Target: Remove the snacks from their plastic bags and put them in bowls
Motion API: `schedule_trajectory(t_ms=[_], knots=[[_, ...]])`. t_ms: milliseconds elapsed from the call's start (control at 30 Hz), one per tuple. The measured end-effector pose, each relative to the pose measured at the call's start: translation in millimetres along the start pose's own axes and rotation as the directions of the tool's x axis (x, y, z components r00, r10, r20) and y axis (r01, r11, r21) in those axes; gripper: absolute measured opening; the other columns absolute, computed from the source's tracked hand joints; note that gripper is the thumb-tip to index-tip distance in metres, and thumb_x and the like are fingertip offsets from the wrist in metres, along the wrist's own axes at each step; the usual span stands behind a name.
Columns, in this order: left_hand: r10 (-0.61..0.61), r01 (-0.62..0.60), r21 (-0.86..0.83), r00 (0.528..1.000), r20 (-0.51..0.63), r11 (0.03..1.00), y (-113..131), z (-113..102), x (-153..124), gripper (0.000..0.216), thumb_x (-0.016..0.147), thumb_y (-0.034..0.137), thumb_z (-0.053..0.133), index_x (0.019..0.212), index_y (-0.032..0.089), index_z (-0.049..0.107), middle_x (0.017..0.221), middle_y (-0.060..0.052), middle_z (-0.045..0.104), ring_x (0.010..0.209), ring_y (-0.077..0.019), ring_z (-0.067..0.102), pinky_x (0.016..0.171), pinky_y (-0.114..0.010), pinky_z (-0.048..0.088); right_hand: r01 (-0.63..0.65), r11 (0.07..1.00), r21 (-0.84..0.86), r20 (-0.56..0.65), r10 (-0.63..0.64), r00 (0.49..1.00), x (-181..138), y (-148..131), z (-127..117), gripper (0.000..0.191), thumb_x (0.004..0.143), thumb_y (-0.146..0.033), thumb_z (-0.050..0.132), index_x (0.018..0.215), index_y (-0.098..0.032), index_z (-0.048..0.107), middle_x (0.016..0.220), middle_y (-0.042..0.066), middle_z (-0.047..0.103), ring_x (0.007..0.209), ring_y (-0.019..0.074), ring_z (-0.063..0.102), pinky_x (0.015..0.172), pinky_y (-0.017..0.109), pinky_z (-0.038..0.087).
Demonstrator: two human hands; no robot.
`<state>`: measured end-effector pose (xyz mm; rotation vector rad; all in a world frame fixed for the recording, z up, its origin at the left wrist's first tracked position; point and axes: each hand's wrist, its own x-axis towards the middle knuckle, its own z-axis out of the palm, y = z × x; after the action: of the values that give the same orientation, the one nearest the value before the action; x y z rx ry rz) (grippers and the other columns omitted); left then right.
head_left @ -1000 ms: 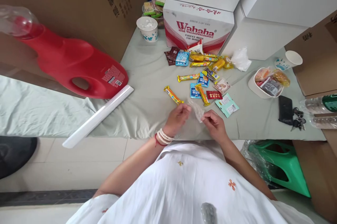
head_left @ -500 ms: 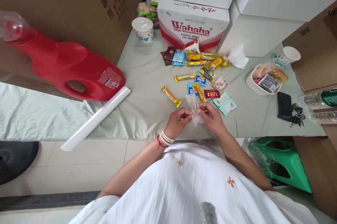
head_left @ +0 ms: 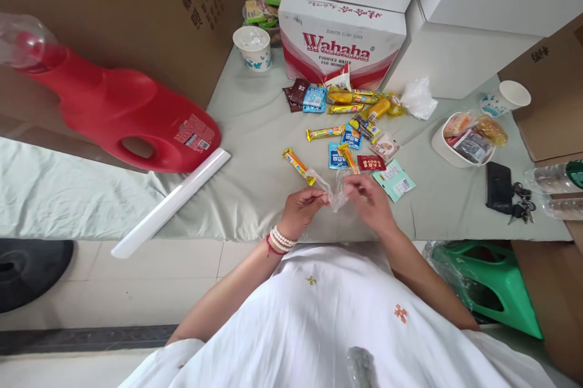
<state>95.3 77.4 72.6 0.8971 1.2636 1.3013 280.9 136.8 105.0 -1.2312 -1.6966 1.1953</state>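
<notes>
A crumpled clear plastic bag [head_left: 337,197] hangs between my two hands, above the front of the cloth-covered table. My left hand [head_left: 306,203], with a beaded bracelet at the wrist, pinches the bag's left side between thumb and fingertips. My right hand [head_left: 368,198] is at the bag's right side, its fingertips against the film. Motion smears those fingers, so their grip cannot be made out. Just beyond the bag lie a yellow snack stick [head_left: 298,166], another yellow stick [head_left: 348,158], a blue packet [head_left: 337,157], a dark red packet [head_left: 371,163] and a mint-green packet [head_left: 394,180].
More wrapped snacks [head_left: 346,96] lie before a Wahaha carton [head_left: 337,42]. To the right are a white tub [head_left: 449,156] of snacks, a paper cup [head_left: 512,99], a black phone-like object [head_left: 498,187] and keys. A red jug [head_left: 150,115] and white roll [head_left: 173,203] are left.
The bag has gone from a bunched wad to a wider, opened-out shape. My right hand has shifted slightly right; my left hand keeps its pinch. The view has shifted a little.
</notes>
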Motion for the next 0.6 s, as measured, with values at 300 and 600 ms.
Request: schedule_trajectory(t_ms=[300,600], knots=[[-0.071,0.046,-0.112,0.971,-0.228,0.993,4,-13,4,0.031,0.076,0.049,0.082,0.085,0.020,0.077,0.083,-0.004,0.074,0.078,-0.0180,0.068,0.073,-0.030,0.050,-0.144,0.961,0.237,-0.018,0.152,0.988,21,5,9,0.031,0.085,-0.053,0.075,0.084,-0.022,0.070,0.075,-0.002,0.061,0.067,0.0135,0.051,0.066,0.028,0.043],[0.023,-0.018,0.034,0.989,-0.145,0.999,34,20,11,0.031,0.084,0.051,0.074,0.082,0.020,0.066,0.080,0.000,0.065,0.077,-0.0152,0.057,0.072,-0.026,0.045,0.295,0.864,-0.409,-0.178,-0.392,0.903,5,-17,14,0.019,0.100,-0.039,0.059,0.099,-0.027,0.074,0.098,0.008,0.069,0.094,0.0250,0.063,0.085,0.043,0.053]])
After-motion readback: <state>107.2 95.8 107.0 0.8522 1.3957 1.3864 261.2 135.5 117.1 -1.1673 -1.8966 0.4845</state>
